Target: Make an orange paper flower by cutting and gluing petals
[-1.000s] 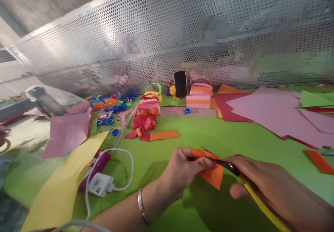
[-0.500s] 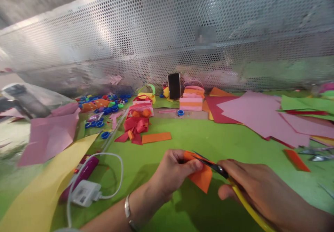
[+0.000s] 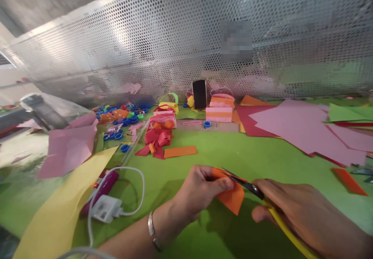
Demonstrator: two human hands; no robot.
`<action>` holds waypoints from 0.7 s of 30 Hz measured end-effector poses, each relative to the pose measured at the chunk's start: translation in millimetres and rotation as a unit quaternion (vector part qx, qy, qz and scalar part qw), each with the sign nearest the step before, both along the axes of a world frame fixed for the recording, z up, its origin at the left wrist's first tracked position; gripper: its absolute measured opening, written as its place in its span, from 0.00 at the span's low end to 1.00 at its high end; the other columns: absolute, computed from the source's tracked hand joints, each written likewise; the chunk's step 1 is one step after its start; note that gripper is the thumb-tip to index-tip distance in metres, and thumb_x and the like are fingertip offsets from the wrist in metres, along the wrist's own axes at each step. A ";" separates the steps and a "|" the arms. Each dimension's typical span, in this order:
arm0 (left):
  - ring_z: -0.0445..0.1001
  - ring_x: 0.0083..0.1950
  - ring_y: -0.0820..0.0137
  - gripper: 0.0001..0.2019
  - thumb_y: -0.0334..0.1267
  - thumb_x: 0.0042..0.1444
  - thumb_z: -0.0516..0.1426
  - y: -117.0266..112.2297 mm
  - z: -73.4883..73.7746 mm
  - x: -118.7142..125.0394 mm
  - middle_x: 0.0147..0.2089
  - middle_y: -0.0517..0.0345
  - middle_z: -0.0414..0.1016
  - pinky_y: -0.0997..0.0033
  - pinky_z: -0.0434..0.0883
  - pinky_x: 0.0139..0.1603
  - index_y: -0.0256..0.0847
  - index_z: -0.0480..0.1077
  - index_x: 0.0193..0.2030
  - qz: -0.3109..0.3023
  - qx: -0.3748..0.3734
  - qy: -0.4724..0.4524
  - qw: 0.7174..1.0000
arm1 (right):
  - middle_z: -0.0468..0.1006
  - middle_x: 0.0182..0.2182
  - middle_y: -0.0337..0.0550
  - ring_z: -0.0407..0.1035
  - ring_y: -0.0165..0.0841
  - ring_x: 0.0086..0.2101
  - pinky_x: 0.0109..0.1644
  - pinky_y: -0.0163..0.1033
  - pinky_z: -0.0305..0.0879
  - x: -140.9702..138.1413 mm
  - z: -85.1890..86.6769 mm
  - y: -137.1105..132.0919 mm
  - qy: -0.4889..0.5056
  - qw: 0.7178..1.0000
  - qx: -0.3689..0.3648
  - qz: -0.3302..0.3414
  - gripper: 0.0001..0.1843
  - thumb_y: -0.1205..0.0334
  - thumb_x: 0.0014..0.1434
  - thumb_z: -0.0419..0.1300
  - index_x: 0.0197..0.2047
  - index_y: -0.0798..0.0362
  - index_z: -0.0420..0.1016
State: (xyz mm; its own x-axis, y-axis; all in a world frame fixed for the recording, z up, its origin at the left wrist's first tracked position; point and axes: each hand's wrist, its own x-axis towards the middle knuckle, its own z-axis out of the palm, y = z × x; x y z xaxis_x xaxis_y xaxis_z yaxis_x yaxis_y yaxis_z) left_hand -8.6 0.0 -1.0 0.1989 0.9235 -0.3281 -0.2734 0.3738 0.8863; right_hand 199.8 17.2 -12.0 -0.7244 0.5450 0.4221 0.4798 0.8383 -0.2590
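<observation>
Left hand (image 3: 199, 191) pinches orange paper (image 3: 235, 200), striped box (image 3: 219, 115) beyond, contents unclear

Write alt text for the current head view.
A person's left hand pinches orange paper while the right hand holds yellow-handled scissors with their blades at it, over a green table. Beyond, a phone stands upright before a perforated metal screen.

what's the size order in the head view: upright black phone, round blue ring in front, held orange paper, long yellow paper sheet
Long yellow paper sheet
Held orange paper, partly covered
Upright black phone
Round blue ring
</observation>
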 end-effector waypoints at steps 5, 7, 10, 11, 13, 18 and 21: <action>0.72 0.27 0.76 0.20 0.49 0.30 0.73 -0.1 -0.2 0.6 0.24 0.56 0.80 0.79 0.68 0.33 0.37 0.82 0.28 0.006 -0.006 0.006 1.000 | 0.81 0.23 0.24 0.77 0.29 0.19 0.19 0.34 0.64 3.2 -2.6 0.3 0.010 1.000 -0.021 0.001 0.10 0.71 0.62 0.48 0.42 0.47 0.63; 0.72 0.27 0.77 0.19 0.49 0.30 0.73 -0.5 0.1 0.9 0.24 0.56 0.80 0.79 0.68 0.32 0.37 0.82 0.27 0.007 -0.004 0.008 1.000 | 0.82 0.23 0.26 0.77 0.30 0.19 0.19 0.36 0.64 4.8 -6.0 0.9 0.016 0.999 -0.042 -0.004 0.10 0.71 0.60 0.50 0.42 0.47 0.64; 0.71 0.26 0.77 0.19 0.49 0.30 0.73 -0.9 0.1 1.7 0.24 0.57 0.80 0.79 0.67 0.31 0.37 0.82 0.27 0.011 -0.004 0.014 1.000 | 0.83 0.25 0.30 0.78 0.33 0.20 0.21 0.37 0.64 4.6 -11.1 -0.1 0.012 0.997 -0.080 -0.012 0.07 0.69 0.59 0.52 0.38 0.47 0.66; 0.71 0.26 0.77 0.19 0.49 0.30 0.73 -0.8 -0.1 2.0 0.24 0.57 0.80 0.79 0.67 0.31 0.37 0.81 0.26 0.012 -0.005 0.016 1.000 | 0.83 0.25 0.31 0.78 0.34 0.21 0.21 0.37 0.64 3.9 -11.9 -0.9 0.009 0.996 -0.094 -0.011 0.07 0.69 0.59 0.53 0.37 0.47 0.67; 0.71 0.26 0.78 0.19 0.49 0.29 0.73 -0.5 -0.6 2.6 0.24 0.58 0.79 0.79 0.67 0.31 0.37 0.81 0.25 0.012 -0.010 0.014 1.000 | 0.84 0.25 0.32 0.79 0.36 0.22 0.22 0.36 0.64 2.7 -11.5 -0.9 -0.007 0.992 -0.126 -0.007 0.06 0.69 0.58 0.54 0.36 0.47 0.68; 0.72 0.26 0.77 0.19 0.49 0.30 0.73 0.2 -1.3 3.2 0.24 0.58 0.79 0.78 0.68 0.31 0.36 0.79 0.24 0.025 -0.014 -0.004 1.000 | 0.80 0.18 0.39 0.75 0.38 0.20 0.21 0.35 0.60 21.0 0.5 32.9 -0.148 0.946 -0.120 -0.263 0.09 0.52 0.60 0.60 0.36 0.48 0.72; 0.73 0.27 0.74 0.20 0.50 0.32 0.73 0.0 -2.0 3.8 0.25 0.56 0.78 0.75 0.68 0.32 0.35 0.78 0.25 0.019 -0.014 -0.002 1.000 | 0.81 0.23 0.48 0.77 0.43 0.25 0.25 0.38 0.60 50.9 1.8 73.7 -0.168 0.911 -0.066 -0.371 0.26 0.58 0.57 0.66 0.55 0.60 0.67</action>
State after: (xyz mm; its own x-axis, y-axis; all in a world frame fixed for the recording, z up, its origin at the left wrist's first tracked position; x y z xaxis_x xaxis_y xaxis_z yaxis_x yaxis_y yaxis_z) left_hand -4.8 0.0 -3.0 0.1657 0.9207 -0.3535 -0.2913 0.3881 0.8744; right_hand 250.7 90.9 -10.2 -0.2118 0.9670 0.1413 0.9724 0.2230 -0.0682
